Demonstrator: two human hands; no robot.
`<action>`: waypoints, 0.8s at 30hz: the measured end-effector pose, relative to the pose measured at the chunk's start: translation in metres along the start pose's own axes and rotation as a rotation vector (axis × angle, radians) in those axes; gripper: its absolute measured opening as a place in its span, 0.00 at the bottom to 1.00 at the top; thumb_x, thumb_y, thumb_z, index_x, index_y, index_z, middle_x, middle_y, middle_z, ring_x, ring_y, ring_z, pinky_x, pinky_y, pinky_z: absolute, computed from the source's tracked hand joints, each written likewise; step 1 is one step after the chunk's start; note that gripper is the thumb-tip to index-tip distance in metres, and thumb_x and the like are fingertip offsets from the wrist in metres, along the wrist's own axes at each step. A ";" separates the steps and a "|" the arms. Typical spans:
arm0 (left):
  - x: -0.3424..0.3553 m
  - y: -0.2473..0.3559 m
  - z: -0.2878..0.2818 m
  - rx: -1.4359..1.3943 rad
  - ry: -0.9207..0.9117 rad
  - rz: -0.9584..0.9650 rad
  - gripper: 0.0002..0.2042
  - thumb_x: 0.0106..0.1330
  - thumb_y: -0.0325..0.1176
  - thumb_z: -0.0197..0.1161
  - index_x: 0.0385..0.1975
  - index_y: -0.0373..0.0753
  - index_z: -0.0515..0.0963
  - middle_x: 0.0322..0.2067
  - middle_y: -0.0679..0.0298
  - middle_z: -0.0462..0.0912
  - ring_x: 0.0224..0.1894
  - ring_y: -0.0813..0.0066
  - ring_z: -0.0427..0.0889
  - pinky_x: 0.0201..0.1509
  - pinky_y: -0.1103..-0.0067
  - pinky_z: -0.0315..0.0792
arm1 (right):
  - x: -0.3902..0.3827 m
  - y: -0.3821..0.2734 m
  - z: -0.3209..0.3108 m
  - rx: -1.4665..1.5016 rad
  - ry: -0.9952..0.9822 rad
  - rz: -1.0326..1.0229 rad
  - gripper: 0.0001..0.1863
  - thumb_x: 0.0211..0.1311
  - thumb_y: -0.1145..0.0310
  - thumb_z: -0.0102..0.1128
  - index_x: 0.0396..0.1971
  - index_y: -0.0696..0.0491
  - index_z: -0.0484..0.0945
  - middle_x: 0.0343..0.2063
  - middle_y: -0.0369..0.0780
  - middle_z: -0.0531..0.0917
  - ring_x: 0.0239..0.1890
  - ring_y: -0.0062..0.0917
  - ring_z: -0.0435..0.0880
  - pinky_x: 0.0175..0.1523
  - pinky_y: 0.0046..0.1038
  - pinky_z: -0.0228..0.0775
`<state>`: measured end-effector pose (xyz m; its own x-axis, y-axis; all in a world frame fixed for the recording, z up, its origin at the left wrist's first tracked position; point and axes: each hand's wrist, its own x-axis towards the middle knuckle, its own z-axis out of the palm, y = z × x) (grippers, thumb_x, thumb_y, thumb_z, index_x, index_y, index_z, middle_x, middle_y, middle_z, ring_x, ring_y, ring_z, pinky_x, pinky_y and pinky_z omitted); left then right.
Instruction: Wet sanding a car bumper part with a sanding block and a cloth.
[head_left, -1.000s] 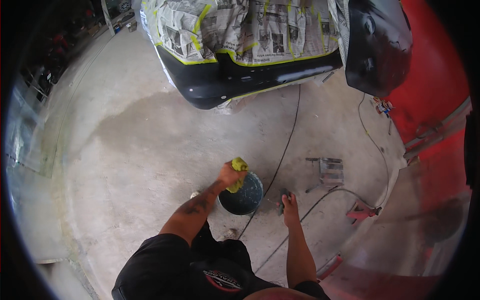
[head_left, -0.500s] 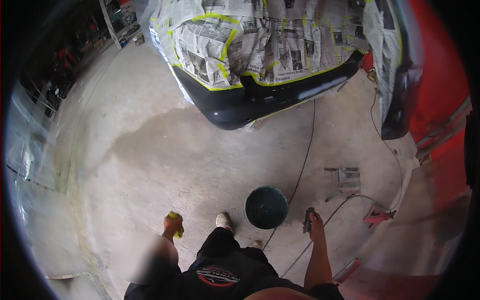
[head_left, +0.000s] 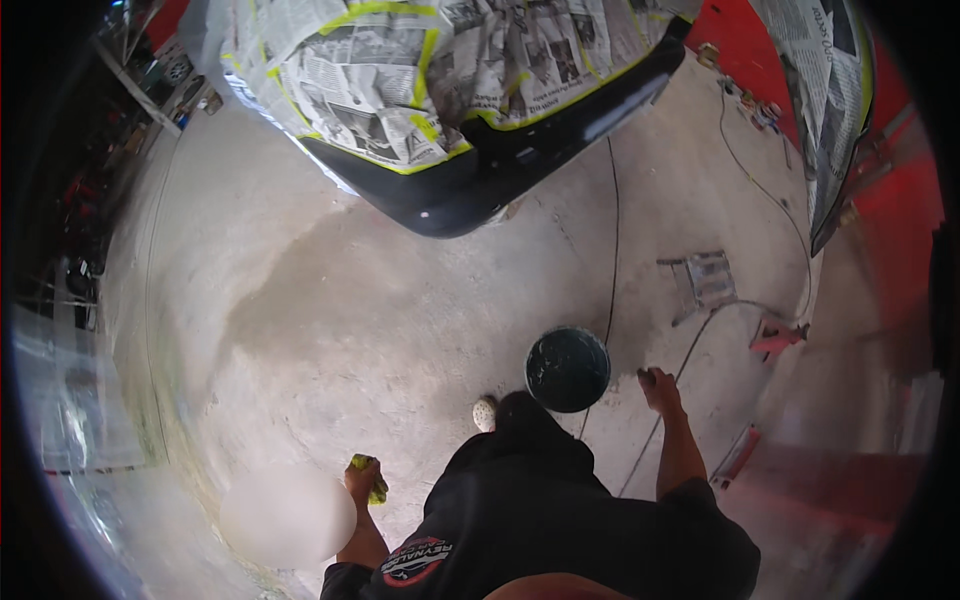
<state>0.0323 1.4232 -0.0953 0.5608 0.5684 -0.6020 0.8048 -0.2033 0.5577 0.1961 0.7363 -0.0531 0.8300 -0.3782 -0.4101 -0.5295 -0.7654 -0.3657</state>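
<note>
My left hand [head_left: 362,482] hangs at my side, closed around a wet yellow-green sponge [head_left: 372,478]. My right hand [head_left: 658,386] hangs on the other side, gripping a small dark object that I cannot identify. A dark round bucket [head_left: 567,368] stands on the concrete floor just ahead of me, between the two hands and closer to the right one. A black car bumper [head_left: 500,170] sits further ahead, with newspaper [head_left: 400,70] masked over the bodywork and edged in yellow tape.
A black cable [head_left: 612,250] runs across the floor from the car past the bucket. A small metal stand [head_left: 700,280] and a red tool [head_left: 775,338] lie to the right. A second papered panel [head_left: 835,110] leans by the red wall. Shelves line the far left.
My left hand lifted the sponge from the bucket and swung down to my left side. I stood up, and the view shifted so the car sits higher.
</note>
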 end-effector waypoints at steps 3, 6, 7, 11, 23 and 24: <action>0.005 0.062 0.017 0.327 -0.077 0.078 0.17 0.48 0.44 0.71 0.32 0.39 0.81 0.28 0.59 0.85 0.31 0.68 0.83 0.38 0.71 0.77 | 0.020 0.011 0.021 0.272 0.042 -0.031 0.28 0.62 0.55 0.59 0.59 0.52 0.69 0.40 0.49 0.82 0.42 0.37 0.83 0.48 0.35 0.72; 0.023 0.099 0.037 0.427 -0.169 0.159 0.19 0.47 0.45 0.71 0.32 0.38 0.81 0.30 0.56 0.85 0.35 0.63 0.85 0.41 0.68 0.77 | 0.022 -0.009 0.033 0.458 -0.014 0.089 0.26 0.63 0.57 0.59 0.58 0.50 0.71 0.35 0.45 0.82 0.36 0.31 0.81 0.41 0.33 0.71; 0.038 0.108 0.046 0.474 -0.160 0.200 0.19 0.47 0.46 0.71 0.32 0.37 0.80 0.30 0.55 0.85 0.37 0.62 0.85 0.42 0.67 0.77 | 0.025 -0.020 0.034 0.615 -0.119 0.277 0.23 0.63 0.57 0.59 0.57 0.47 0.72 0.30 0.42 0.81 0.31 0.27 0.80 0.35 0.32 0.71; 0.049 0.265 0.113 0.517 -0.367 0.394 0.22 0.49 0.49 0.68 0.34 0.36 0.79 0.32 0.48 0.83 0.39 0.51 0.83 0.44 0.64 0.76 | 0.028 0.026 0.079 0.468 -0.101 0.257 0.20 0.64 0.58 0.60 0.54 0.45 0.74 0.23 0.38 0.78 0.19 0.22 0.73 0.22 0.29 0.64; 0.053 0.682 0.392 0.712 -0.240 1.432 0.10 0.65 0.39 0.55 0.36 0.42 0.79 0.41 0.53 0.76 0.43 0.53 0.81 0.42 0.62 0.78 | 0.021 -0.028 0.063 0.462 -0.307 0.728 0.20 0.61 0.59 0.61 0.51 0.50 0.74 0.29 0.38 0.81 0.28 0.23 0.77 0.31 0.28 0.69; 0.060 0.700 0.411 0.737 -0.184 1.461 0.10 0.65 0.40 0.55 0.35 0.42 0.79 0.40 0.54 0.76 0.43 0.55 0.81 0.41 0.62 0.78 | 0.027 -0.025 0.059 0.493 -0.279 0.688 0.20 0.62 0.58 0.60 0.52 0.48 0.74 0.27 0.37 0.79 0.24 0.21 0.75 0.26 0.27 0.67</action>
<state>0.7088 0.9873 0.0241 0.8518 -0.5190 0.0711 -0.5103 -0.7915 0.3362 0.2217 0.7759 -0.1045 0.2615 -0.4813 -0.8366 -0.9636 -0.0802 -0.2550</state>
